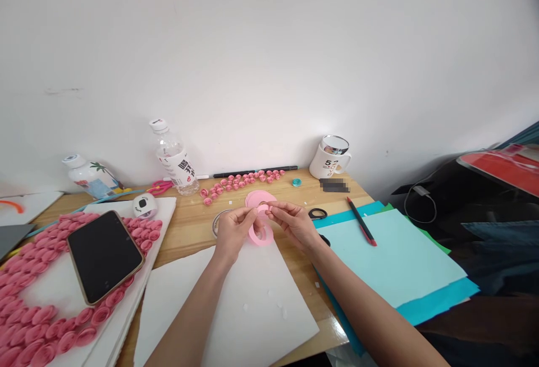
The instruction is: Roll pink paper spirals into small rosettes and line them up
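With left hand (234, 231) and right hand (293, 223) both narrowed to a fingertip pinch, held the pink paper strip (260, 241) just below the frame's centre, letting its curl hang over the white board (256, 294). Probably called for light, even pressure, so as not to crease or tear the thin paper.

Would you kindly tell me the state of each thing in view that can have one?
Left hand: pinching the pink paper strip.
Right hand: also pinching it.
Pink paper strip: loosely coiled, hanging below the hands.
Phone: face up, screen dark.
Clear bottle: upright, capped.
White bottle: capped.
Mug: upright, apparently lidded.
Black-handled scissors: partly hidden; open or shut unclear.
Red-and-black pen: lying flat.
Pink paper coils: wound up.
Blue paper coil: wound up.
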`<control>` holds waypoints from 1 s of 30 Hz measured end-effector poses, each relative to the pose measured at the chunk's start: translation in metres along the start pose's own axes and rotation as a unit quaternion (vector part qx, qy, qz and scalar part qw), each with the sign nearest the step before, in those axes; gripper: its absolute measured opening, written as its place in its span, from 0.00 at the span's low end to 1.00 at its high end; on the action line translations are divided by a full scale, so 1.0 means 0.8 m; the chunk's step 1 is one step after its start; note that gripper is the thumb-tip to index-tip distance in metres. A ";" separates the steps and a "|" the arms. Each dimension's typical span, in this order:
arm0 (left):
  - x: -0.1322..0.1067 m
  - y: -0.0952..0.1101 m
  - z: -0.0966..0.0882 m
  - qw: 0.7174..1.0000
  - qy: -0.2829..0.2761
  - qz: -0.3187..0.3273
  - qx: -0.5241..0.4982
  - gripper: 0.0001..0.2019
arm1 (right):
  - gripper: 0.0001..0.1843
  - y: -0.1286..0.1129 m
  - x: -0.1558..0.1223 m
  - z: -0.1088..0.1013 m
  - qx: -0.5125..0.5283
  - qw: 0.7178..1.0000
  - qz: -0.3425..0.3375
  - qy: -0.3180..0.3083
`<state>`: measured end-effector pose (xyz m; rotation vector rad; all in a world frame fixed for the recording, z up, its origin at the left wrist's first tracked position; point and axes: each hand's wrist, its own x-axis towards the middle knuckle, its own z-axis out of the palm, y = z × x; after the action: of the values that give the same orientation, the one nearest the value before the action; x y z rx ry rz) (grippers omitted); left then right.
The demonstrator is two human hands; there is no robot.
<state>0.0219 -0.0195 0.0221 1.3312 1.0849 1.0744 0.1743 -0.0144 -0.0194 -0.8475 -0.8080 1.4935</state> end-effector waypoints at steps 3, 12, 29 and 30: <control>0.000 -0.001 0.001 1.000 -0.004 -0.001 0.005 0.15 | 0.10 0.001 0.000 -0.001 -0.001 1.000 -0.001 0.003; 0.000 -0.003 0.000 0.999 -0.042 0.010 0.009 0.14 | 0.07 0.001 -0.001 -0.002 -0.013 1.000 -0.012 -0.017; 0.000 -0.001 0.000 1.000 -0.026 0.000 0.012 0.15 | 0.09 -0.001 -0.001 0.001 -0.007 1.000 0.002 -0.006; 0.000 -0.001 0.000 1.000 -0.029 0.001 0.013 0.15 | 0.09 -0.001 -0.001 0.000 -0.007 1.000 0.003 -0.007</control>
<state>0.0217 -0.0194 0.0212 1.3752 1.0586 1.0204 0.1743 -0.0150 -0.0188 -0.8508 -0.8289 1.5019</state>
